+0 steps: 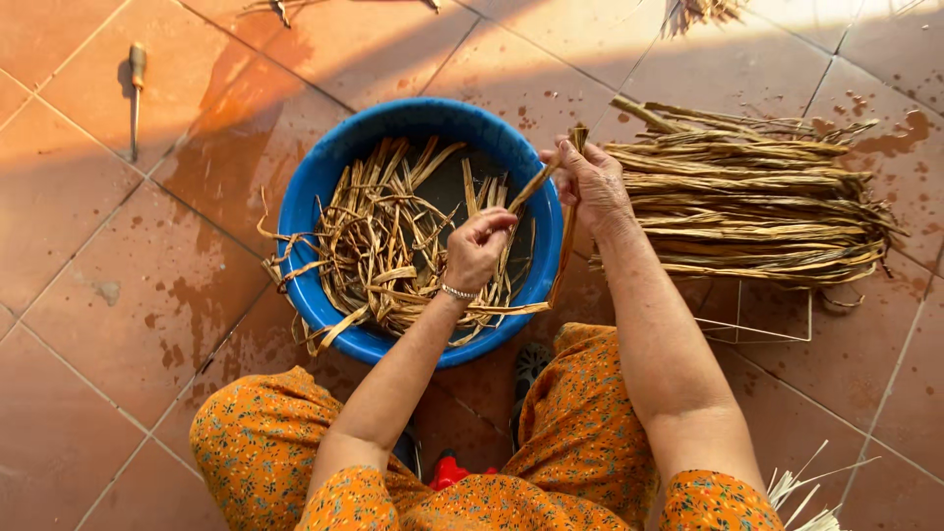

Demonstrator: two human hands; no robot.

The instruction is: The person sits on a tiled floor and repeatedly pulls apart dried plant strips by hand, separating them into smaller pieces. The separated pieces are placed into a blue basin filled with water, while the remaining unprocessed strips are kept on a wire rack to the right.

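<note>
A round blue basin (313, 187) sits on the tiled floor in front of me, full of wet brown leaf strips (383, 236). My left hand (478, 248) is closed on one long strip (536, 182) over the basin's right half. My right hand (593, 182) pinches the same strip's upper end at the basin's right rim. The strip runs taut between both hands. A silver bracelet circles my left wrist.
A thick pile of straightened dry strips (757, 197) lies on the floor right of the basin, over a thin wire frame (767, 320). A wooden-handled tool (136, 93) lies at far left. Pale thin sticks (811, 497) poke in at bottom right. My orange-patterned knees flank the basin.
</note>
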